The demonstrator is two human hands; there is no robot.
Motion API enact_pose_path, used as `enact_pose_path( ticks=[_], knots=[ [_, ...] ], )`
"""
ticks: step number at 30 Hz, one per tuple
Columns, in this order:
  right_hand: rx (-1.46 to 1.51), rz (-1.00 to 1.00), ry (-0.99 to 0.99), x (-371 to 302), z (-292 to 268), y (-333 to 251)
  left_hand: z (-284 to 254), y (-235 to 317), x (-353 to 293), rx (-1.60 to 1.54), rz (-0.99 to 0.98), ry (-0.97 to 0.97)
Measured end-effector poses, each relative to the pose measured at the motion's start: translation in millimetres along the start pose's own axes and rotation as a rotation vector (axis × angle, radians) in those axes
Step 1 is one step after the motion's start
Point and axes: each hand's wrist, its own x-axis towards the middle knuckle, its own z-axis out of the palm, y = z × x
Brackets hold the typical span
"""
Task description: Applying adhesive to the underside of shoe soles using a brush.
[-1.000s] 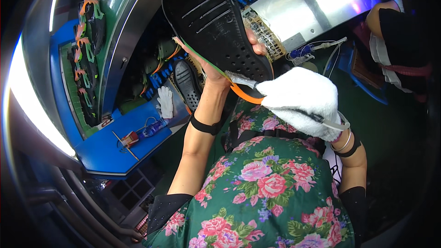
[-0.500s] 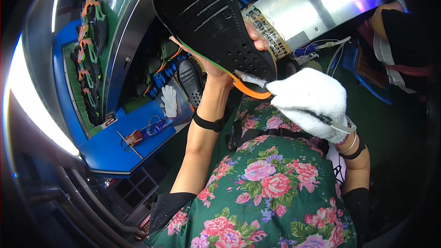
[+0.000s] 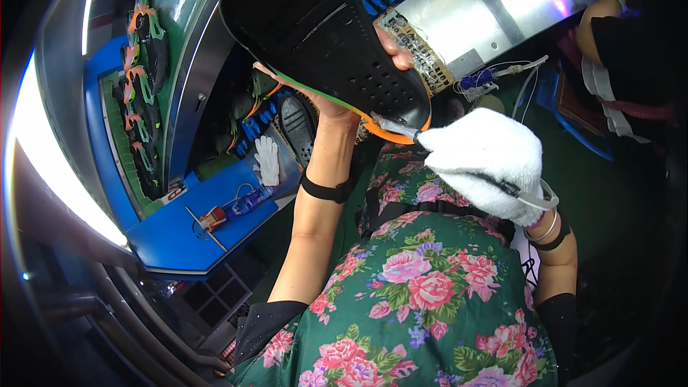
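A black shoe sole [image 3: 315, 36] with rows of small holes and a green and orange edge is held up before me, heel end toward me. My left hand [image 3: 337, 106] grips it from underneath, closed, with fingertips over its right edge. My right hand [image 3: 487, 161], in a white terry glove, is closed on a small brush [image 3: 394, 127] with a pale flat tip. That tip lies against the orange rim at the left side of the heel. The glove hides most of the brush's handle.
Left, a blue shelf [image 3: 179, 236] bears a white glove [image 3: 266, 160], a blue bottle [image 3: 251, 199] and a small red pot [image 3: 213, 218] with a stick across it. Shoe parts [image 3: 147, 93] line the curved machine at far left. A metal conveyor cover [image 3: 487, 14] lies ahead; another person [image 3: 623, 64] is at right.
My left hand has shifted the shoe sole slightly left and up, tilting it. The brush tip has moved from the sole's black face to the orange rim; my right hand has barely moved.
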Motion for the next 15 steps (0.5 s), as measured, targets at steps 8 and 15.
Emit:
enact_pose_path(
  ticks=[8, 15],
  knots=[
    [0.022, 0.020, 0.051, 3.3, 7.7, -8.5, -6.7, -8.8, -5.8, -0.170, -0.077, 0.114],
    [-0.038, 0.133, 0.170, -9.8, 5.8, -0.9, -6.1, -13.8, -2.4, -0.149, -0.063, 0.088]
  ],
)
